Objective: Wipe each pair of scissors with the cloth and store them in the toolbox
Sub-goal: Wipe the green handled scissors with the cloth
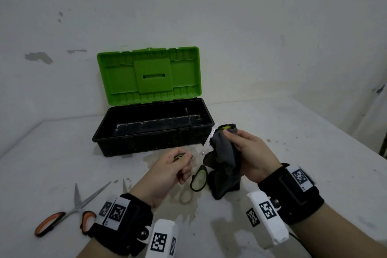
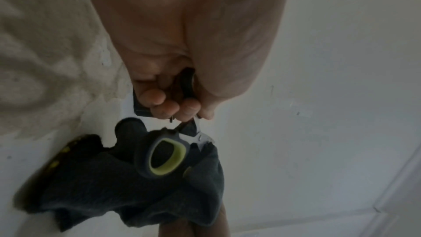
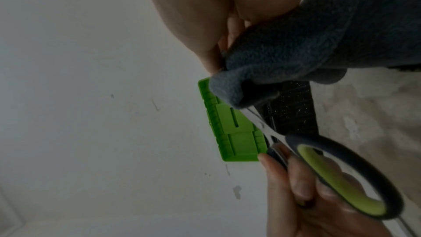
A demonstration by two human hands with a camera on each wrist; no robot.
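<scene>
My left hand (image 1: 178,165) grips one handle of the green-and-grey scissors (image 1: 199,178) above the table; the other handle loop (image 2: 166,158) hangs free. My right hand (image 1: 247,148) holds the dark grey cloth (image 1: 224,161) wrapped round the scissors' blades (image 3: 262,125), whose tip (image 1: 210,134) pokes out towards the toolbox. The open toolbox (image 1: 152,130) with its green lid (image 1: 148,75) raised stands behind the hands. A second pair, orange-handled scissors (image 1: 69,211), lies with blades apart at the front left of the table.
The white table (image 1: 293,153) bears stains near the hands. A white wall (image 1: 209,16) rises right behind the toolbox. Another blade tip (image 1: 125,186) shows just left of my left wrist.
</scene>
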